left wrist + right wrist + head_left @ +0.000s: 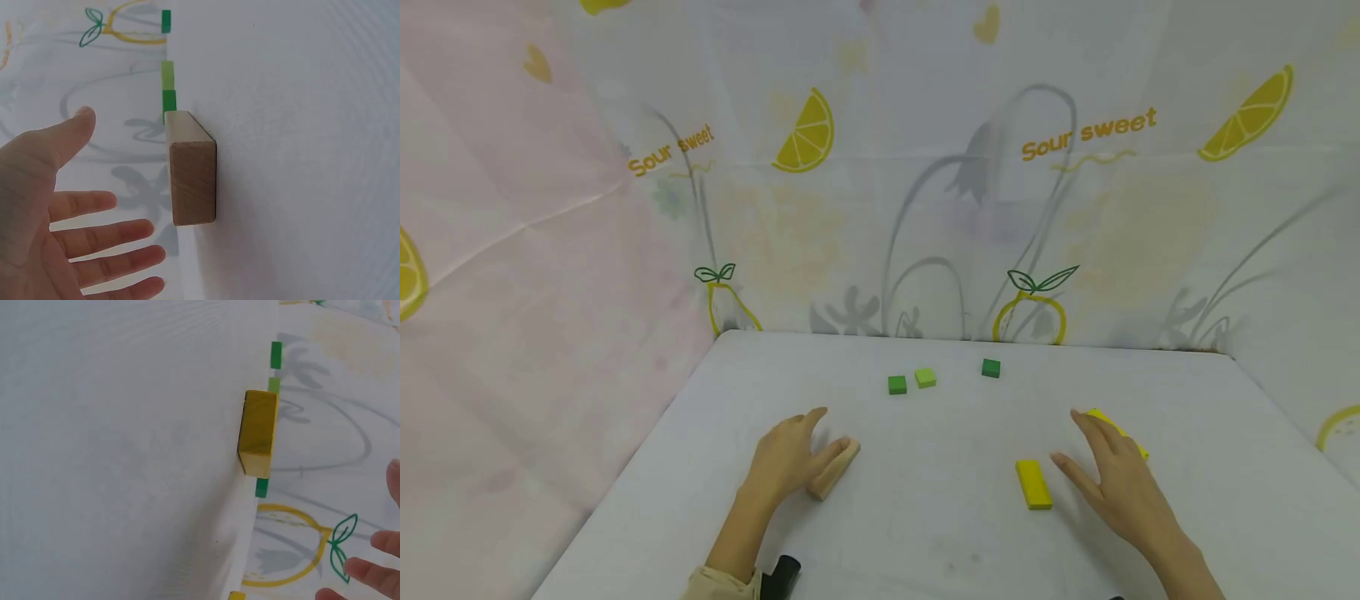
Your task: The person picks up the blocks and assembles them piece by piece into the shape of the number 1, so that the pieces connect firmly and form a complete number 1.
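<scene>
My left hand (784, 460) hovers over a plain wooden block (833, 472) on the left of the table. In the left wrist view its fingers are spread, apart from the wooden block (193, 182), with nothing held. On the right, my right hand (1116, 483) hangs above the table between two yellow blocks. One yellow block (1033, 485) lies to its left; the other yellow block (1138, 446) is partly hidden behind the hand. The right wrist view shows the nearer yellow block (258, 425) and, at the edge, separated fingers (375, 575) that hold nothing.
Toward the back of the white table (940, 550) lie a green block (897, 385), a light green block (926, 378) and a dark green block (991, 368). A printed cloth (910, 208) hangs behind the table and along its left side.
</scene>
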A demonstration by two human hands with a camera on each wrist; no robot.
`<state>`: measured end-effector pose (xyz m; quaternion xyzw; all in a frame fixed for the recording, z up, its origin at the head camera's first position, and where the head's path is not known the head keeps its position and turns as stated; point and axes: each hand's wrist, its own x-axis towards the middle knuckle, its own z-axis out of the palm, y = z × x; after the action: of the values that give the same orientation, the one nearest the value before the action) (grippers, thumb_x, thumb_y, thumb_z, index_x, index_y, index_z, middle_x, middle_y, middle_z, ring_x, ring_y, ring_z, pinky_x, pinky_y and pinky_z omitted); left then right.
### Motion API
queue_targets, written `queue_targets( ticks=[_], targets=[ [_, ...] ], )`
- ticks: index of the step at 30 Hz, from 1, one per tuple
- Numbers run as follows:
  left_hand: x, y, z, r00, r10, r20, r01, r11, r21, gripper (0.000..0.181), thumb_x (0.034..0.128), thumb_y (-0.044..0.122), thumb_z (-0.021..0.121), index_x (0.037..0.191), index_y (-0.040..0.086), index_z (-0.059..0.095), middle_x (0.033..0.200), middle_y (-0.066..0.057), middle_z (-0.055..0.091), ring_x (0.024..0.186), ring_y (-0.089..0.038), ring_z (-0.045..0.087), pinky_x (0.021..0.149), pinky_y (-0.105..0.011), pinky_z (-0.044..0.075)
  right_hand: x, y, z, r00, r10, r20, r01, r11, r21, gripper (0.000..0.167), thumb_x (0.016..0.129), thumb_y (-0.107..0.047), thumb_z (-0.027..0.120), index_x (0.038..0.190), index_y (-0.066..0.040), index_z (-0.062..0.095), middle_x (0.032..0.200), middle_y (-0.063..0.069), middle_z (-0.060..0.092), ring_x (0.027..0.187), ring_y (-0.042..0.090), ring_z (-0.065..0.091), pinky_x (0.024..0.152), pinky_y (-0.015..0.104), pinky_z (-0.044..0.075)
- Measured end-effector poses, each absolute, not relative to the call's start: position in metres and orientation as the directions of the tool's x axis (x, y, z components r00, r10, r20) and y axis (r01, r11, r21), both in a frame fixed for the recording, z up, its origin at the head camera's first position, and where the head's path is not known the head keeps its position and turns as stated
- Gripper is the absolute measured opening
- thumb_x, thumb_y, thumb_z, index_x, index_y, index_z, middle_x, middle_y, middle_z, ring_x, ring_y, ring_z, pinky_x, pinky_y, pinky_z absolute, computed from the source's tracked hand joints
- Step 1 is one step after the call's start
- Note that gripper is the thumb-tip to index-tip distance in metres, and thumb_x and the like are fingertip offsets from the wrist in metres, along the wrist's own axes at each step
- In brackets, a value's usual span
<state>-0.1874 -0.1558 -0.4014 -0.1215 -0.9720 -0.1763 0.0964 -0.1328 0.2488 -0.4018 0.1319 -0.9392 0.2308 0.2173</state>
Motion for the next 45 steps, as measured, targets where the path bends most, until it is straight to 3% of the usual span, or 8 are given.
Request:
queue_targets(
  ticks=[15, 24, 30, 37, 45],
  targets=[
    [-0.187, -0.153, -0.41, -0.955, 0.241, 0.172, 0.287, 0.895, 0.342, 0.053, 0.0776, 0.038, 0.07, 0.109, -0.005, 0.064, 0.108, -0.021, 0.064, 0.103, -0.037, 0.059, 0.086, -0.048, 0.047, -0.133, 0.25, -0.399, -0.944, -0.159, 0.289, -0.281, 0.847, -0.452, 0.061, 0.091, -0.036, 0.06, 0.135, 0.003, 0.043, 0.132, 0.029, 0.046, 0.115, 0.048, 0.045, 0.087, 0.064, 0.038],
    [-0.188, -0.151, -0.412, -0.953, 0.259, 0.156, 0.298, 0.885, 0.357, 0.051, 0.0746, 0.036, 0.074, 0.099, -0.009, 0.066, 0.093, -0.017, 0.067, 0.084, -0.029, 0.062, 0.073, -0.043, 0.049, -0.138, 0.251, -0.404, -0.953, -0.183, 0.243, -0.278, 0.849, -0.449, 0.06, 0.09, -0.037, 0.062, 0.132, 0.003, 0.048, 0.125, 0.026, 0.053, 0.105, 0.041, 0.055, 0.082, 0.058, 0.045],
    [-0.187, -0.152, -0.413, -0.956, 0.258, 0.141, 0.293, 0.88, 0.374, 0.046, 0.0702, 0.03, 0.078, 0.093, -0.008, 0.067, 0.078, -0.008, 0.062, 0.07, -0.018, 0.053, 0.065, -0.037, 0.047, -0.142, 0.252, -0.406, -0.964, -0.205, 0.167, -0.261, 0.841, -0.474, 0.06, 0.088, -0.039, 0.063, 0.13, 0.003, 0.051, 0.123, 0.023, 0.055, 0.094, 0.03, 0.06, 0.075, 0.048, 0.05],
    [-0.184, -0.15, -0.412, -0.962, 0.255, 0.093, 0.27, 0.869, 0.414, 0.042, 0.0692, 0.024, 0.081, 0.09, -0.009, 0.066, 0.08, -0.01, 0.062, 0.069, -0.017, 0.052, 0.064, -0.035, 0.048, -0.147, 0.255, -0.408, -0.97, -0.24, 0.024, -0.217, 0.824, -0.523, 0.064, 0.088, -0.04, 0.063, 0.131, 0.005, 0.048, 0.122, 0.028, 0.053, 0.092, 0.028, 0.06, 0.072, 0.043, 0.051],
    [-0.184, -0.149, -0.413, -0.958, 0.277, 0.071, 0.281, 0.866, 0.414, 0.038, 0.0687, 0.02, 0.081, 0.087, -0.009, 0.066, 0.077, -0.009, 0.06, 0.065, -0.014, 0.049, 0.057, -0.03, 0.045, -0.153, 0.255, -0.41, -0.956, -0.294, 0.022, -0.261, 0.81, -0.525, 0.059, 0.086, -0.037, 0.066, 0.127, 0.004, 0.053, 0.12, 0.027, 0.055, 0.089, 0.026, 0.06, 0.072, 0.041, 0.051]
  ],
)
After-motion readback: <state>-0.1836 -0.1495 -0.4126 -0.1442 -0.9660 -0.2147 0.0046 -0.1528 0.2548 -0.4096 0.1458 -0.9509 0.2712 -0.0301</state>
